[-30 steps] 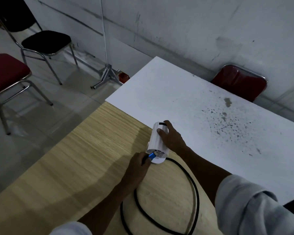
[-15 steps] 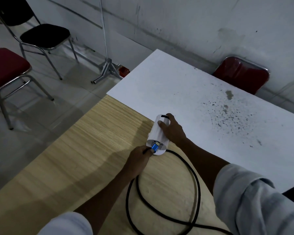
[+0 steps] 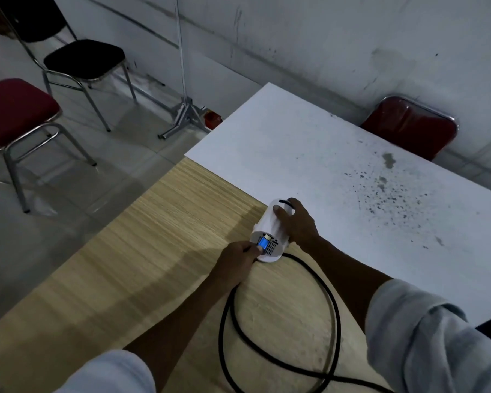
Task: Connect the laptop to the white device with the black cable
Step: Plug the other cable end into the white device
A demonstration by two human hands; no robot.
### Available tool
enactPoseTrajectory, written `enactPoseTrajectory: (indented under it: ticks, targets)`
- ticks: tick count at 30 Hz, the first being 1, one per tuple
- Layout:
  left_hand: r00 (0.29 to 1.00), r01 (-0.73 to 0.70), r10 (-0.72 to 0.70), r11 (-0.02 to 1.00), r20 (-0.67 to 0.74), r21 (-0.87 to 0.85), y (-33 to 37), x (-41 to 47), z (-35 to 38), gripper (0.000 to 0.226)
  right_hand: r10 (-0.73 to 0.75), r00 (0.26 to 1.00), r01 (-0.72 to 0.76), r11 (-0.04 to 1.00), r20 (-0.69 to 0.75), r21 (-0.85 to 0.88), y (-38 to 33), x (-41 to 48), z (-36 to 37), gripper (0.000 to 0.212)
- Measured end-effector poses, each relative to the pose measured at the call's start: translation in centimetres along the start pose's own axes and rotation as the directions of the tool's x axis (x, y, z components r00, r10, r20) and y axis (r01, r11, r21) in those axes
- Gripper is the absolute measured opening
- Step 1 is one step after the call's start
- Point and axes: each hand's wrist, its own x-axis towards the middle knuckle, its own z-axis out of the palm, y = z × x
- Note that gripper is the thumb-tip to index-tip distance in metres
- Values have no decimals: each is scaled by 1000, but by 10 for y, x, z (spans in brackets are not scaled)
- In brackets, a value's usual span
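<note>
White device [image 3: 270,231] lies at the counter [image 3: 142,251] seam; right hand [image 3: 296,222] grip clamps its light, slick shell. Left hand [image 3: 240,258] grip pinches the blue plug [image 3: 264,243] at the port. Black cable [image 3: 332,302] looks stiff; hold it at the plug.

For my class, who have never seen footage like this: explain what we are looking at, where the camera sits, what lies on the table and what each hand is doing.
There is no machine here, only a person's two bare hands. The single picture comes from a camera worn on the person's head, looking forward and down. On the wooden table, beside a white board, lies a white device. The right hand rests over it, holding it steady. The left hand pinches the blue plug of the black cable at the device's near end; whether it is fully pushed in cannot be told. The cable loops on the table. No laptop is in view. Chairs stand beyond.
</note>
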Motion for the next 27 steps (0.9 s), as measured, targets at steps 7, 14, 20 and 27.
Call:
enactPoseTrajectory:
  ticks: [7, 14, 20, 27]
  targets:
    - [999, 33, -33, 999, 16, -26, 2, -1, 1, 23, -3, 1000, 3, 1000, 27, -9, -3, 2, 0, 51]
    - [997, 65, -63, 997, 49, -44, 10, 3, -3, 25, -17, 1000, 17, 999, 14, -27, -3, 3, 3, 51]
    - [994, 93, -88, 991, 60, -91, 11, 3, -2, 24, 10, 1000, -10, 1000, 4, -15, -2, 1, 4, 52]
    - [982, 188, -180, 963, 58, -194, 12, 5, 1, 18, 7, 1000, -6, 1000, 15, -4, 0, 2, 4, 51]
